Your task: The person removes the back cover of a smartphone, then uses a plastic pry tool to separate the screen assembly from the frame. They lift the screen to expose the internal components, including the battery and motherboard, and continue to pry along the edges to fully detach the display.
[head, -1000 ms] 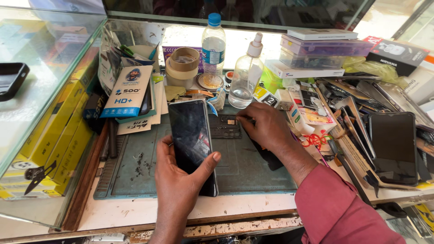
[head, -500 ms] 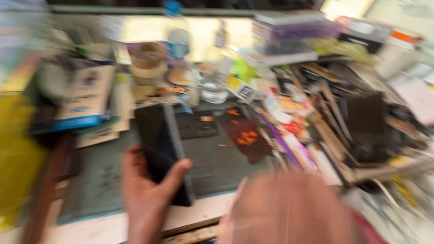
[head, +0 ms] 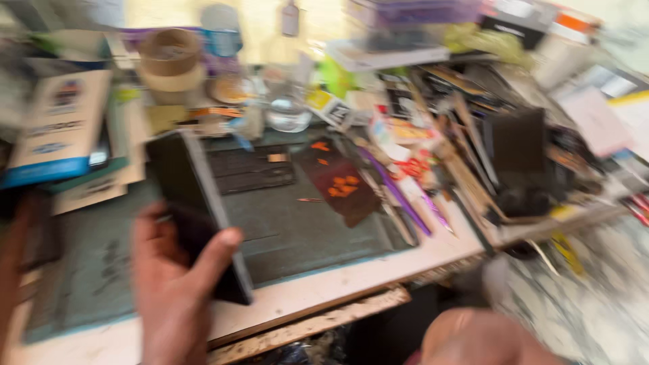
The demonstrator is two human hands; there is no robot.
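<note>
The picture is blurred by motion. My left hand [head: 179, 290] grips a black phone [head: 196, 203] by its lower end, thumb across the screen, tilted over the left part of a dark green work mat [head: 304, 230]. A blurred skin-toned shape [head: 480, 334] at the bottom edge, below the bench front, looks like my right hand or arm; its fingers cannot be made out. On the mat lies a small dark sheet with orange bits [head: 341, 186], apart from both hands.
Rolls of tape [head: 169, 57], a bottle [head: 220, 34] and a glass jar [head: 287, 111] stand at the back. A blue-and-white box [head: 57, 125] lies left. Right of the mat sits a heap of packets, tools and a dark screen panel [head: 517, 145]. The bench's wooden edge [head: 311, 324] runs in front.
My right hand has left the mat and dropped below the bench front. The view has swung right and down. The left hand still holds the phone.
</note>
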